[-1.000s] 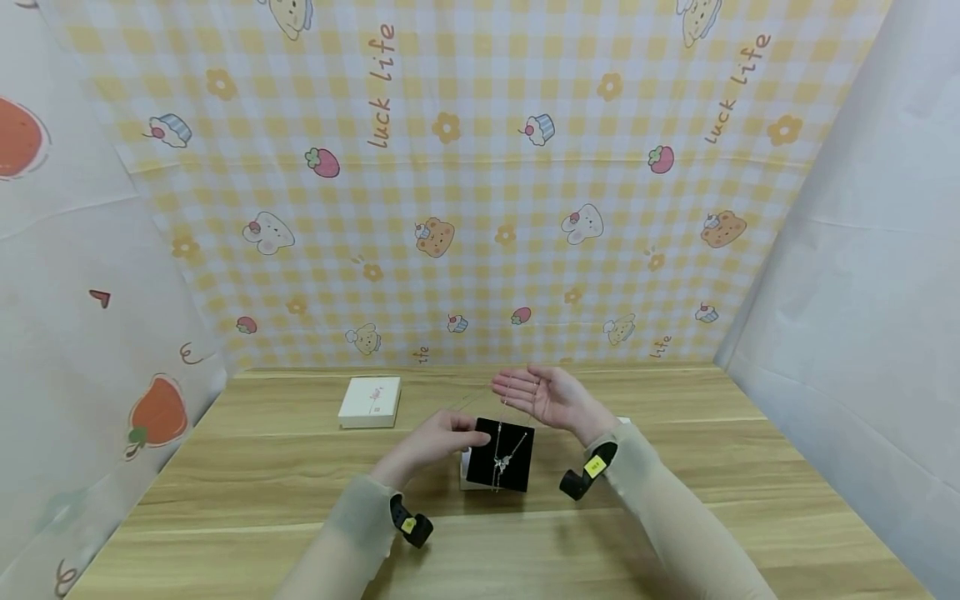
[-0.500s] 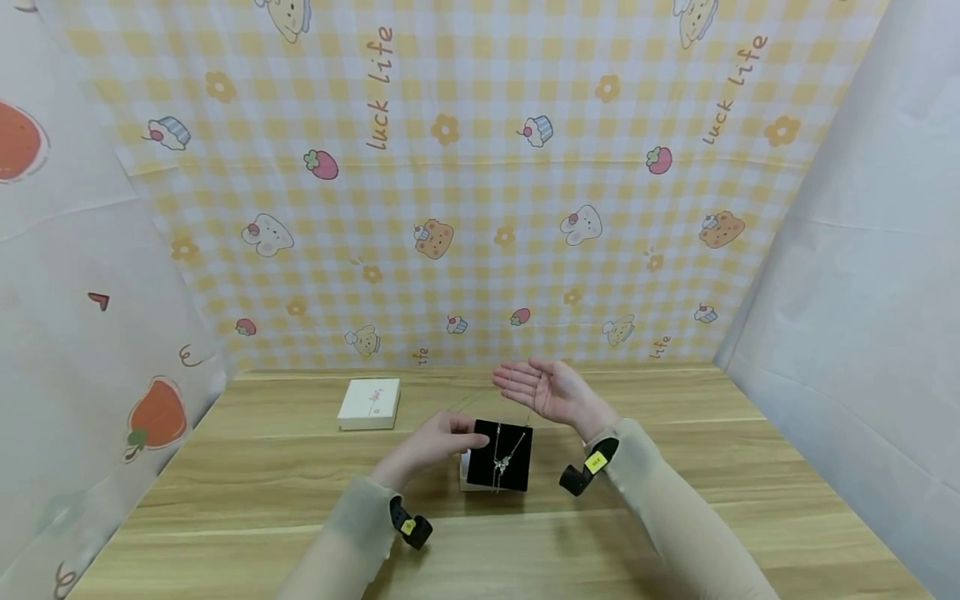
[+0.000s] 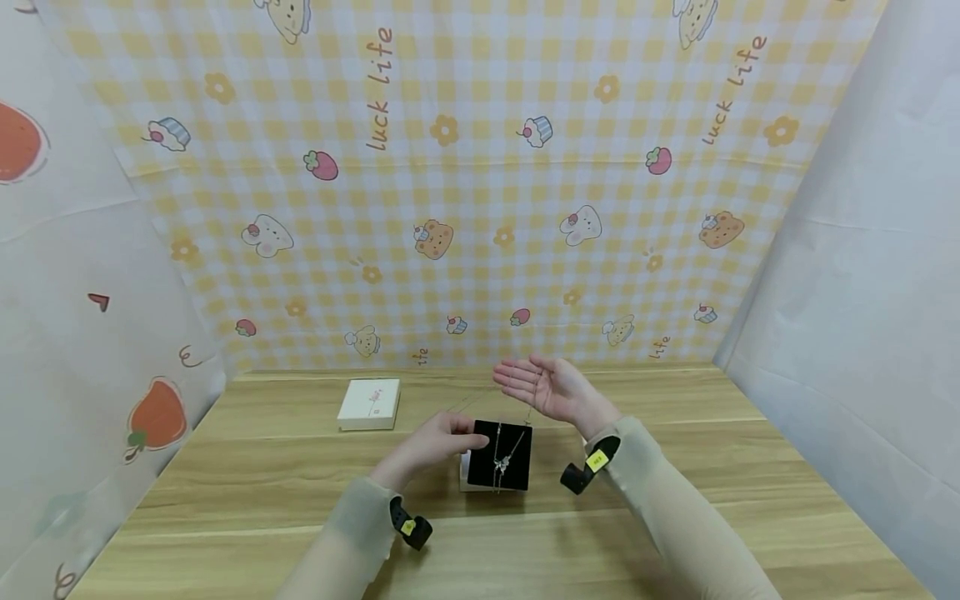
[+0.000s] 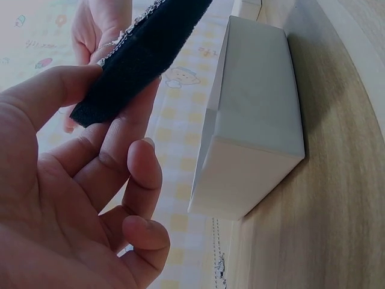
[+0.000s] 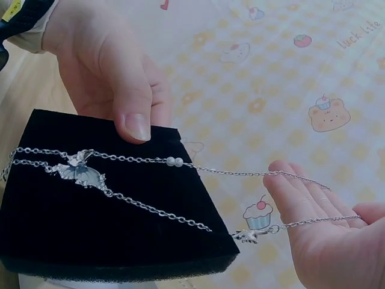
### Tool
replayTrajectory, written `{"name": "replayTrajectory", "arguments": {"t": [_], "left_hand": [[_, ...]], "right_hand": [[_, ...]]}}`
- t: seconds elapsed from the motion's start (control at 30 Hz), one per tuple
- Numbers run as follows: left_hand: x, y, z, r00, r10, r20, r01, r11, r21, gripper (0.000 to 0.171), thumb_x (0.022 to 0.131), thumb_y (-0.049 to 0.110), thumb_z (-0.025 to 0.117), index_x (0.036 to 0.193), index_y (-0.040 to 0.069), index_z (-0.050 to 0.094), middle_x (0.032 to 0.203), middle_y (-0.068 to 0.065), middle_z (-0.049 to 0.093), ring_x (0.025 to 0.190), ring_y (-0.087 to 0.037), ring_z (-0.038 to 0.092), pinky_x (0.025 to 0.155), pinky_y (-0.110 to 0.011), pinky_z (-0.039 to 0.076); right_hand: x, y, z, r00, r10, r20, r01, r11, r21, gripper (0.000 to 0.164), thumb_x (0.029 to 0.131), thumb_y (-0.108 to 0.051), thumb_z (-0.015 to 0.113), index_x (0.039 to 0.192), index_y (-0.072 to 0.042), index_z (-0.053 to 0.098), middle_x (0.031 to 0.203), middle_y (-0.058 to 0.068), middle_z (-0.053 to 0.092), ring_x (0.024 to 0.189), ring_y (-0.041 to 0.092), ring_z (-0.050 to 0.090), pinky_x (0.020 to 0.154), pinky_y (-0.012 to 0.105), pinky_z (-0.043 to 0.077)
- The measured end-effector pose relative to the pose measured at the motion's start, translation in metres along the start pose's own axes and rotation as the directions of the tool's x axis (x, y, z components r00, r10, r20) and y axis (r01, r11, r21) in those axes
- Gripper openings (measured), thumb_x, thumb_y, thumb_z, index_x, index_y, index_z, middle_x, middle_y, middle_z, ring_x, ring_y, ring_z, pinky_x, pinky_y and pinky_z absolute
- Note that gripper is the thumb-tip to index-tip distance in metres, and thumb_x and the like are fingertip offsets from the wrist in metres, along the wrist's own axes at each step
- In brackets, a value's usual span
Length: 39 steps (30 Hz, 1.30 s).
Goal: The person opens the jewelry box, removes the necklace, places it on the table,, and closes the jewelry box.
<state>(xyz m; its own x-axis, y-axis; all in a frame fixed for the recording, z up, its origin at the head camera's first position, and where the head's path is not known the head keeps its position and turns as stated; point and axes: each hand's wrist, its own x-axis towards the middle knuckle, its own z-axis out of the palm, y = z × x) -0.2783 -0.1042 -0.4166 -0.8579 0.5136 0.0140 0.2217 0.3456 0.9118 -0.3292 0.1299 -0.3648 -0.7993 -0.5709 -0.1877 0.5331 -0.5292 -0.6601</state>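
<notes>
My left hand (image 3: 438,437) pinches a black velvet-like jewellery pad (image 3: 483,468) by its left edge, thumb on top and fingers beneath. A silver necklace lies over the pad, its pendant (image 5: 81,171) on the black face with pale stones. From the pad's far edge the necklace chain (image 5: 234,172) runs to my right hand (image 3: 553,392), which is held palm up behind the pad with straight fingers. The chain crosses those fingers and the palm. Below the pad stands a white box (image 4: 258,102), mostly hidden in the head view.
A white box (image 3: 370,400) with small pink print stands at the back left of the wooden table (image 3: 270,483). Another thin chain (image 4: 219,259) shows beyond the near white box in the left wrist view. A yellow checked cloth (image 3: 480,183) hangs behind the table.
My right hand has risen slightly and moved a little away from the pad, the chain still across it. My left hand and the pad have hardly moved.
</notes>
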Motion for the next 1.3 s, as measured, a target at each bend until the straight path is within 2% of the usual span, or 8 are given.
{"name": "replayTrajectory", "arguments": {"t": [0.2, 0.57, 0.93, 1.3], "left_hand": [[-0.0003, 0.0, 0.0009, 1.0, 0.003, -0.004, -0.003, 1.0, 0.002, 0.033, 0.092, 0.024, 0.065, 0.067, 0.011, 0.048, 0.059, 0.003, 0.039, 0.058, -0.013, 0.037, 0.056, -0.029, 0.032], [0.0001, -0.0008, 0.0006, 1.0, -0.008, -0.003, 0.008, 1.0, -0.003, 0.034, 0.092, 0.025, 0.065, 0.067, 0.011, 0.048, 0.06, 0.003, 0.039, 0.058, -0.014, 0.038, 0.057, -0.03, 0.032], [0.002, -0.0029, -0.0011, 1.0, -0.021, 0.003, 0.021, 1.0, 0.018, 0.034, 0.091, 0.028, 0.066, 0.067, 0.011, 0.05, 0.06, 0.004, 0.039, 0.059, -0.013, 0.038, 0.057, -0.029, 0.033], [0.0014, -0.0042, -0.0007, 1.0, 0.006, 0.01, -0.007, 1.0, 0.025, 0.034, 0.091, 0.024, 0.066, 0.066, 0.01, 0.048, 0.058, 0.003, 0.039, 0.056, -0.012, 0.037, 0.055, -0.028, 0.032]], "right_hand": [[-0.0005, -0.0019, 0.0019, 1.0, -0.003, 0.001, 0.003, 1.0, 0.001, 0.053, 0.107, -0.023, 0.022, 0.15, 0.006, 0.015, 0.155, 0.024, 0.021, 0.141, 0.033, 0.027, 0.107, 0.038, 0.034], [-0.0015, -0.0048, 0.0032, 1.0, -0.001, 0.018, 0.001, 1.0, -0.007, 0.053, 0.107, -0.024, 0.021, 0.151, 0.005, 0.011, 0.157, 0.023, 0.014, 0.142, 0.032, 0.024, 0.108, 0.037, 0.032], [-0.0019, -0.0063, 0.0052, 1.0, -0.006, 0.0, 0.006, 1.0, -0.009, 0.053, 0.107, -0.024, 0.022, 0.151, 0.006, 0.015, 0.156, 0.024, 0.018, 0.141, 0.032, 0.028, 0.107, 0.037, 0.033], [-0.0024, -0.0098, 0.0071, 1.0, -0.018, -0.003, 0.018, 1.0, -0.024, 0.052, 0.107, -0.023, 0.023, 0.15, 0.006, 0.016, 0.154, 0.025, 0.022, 0.14, 0.033, 0.028, 0.108, 0.038, 0.033]]}}
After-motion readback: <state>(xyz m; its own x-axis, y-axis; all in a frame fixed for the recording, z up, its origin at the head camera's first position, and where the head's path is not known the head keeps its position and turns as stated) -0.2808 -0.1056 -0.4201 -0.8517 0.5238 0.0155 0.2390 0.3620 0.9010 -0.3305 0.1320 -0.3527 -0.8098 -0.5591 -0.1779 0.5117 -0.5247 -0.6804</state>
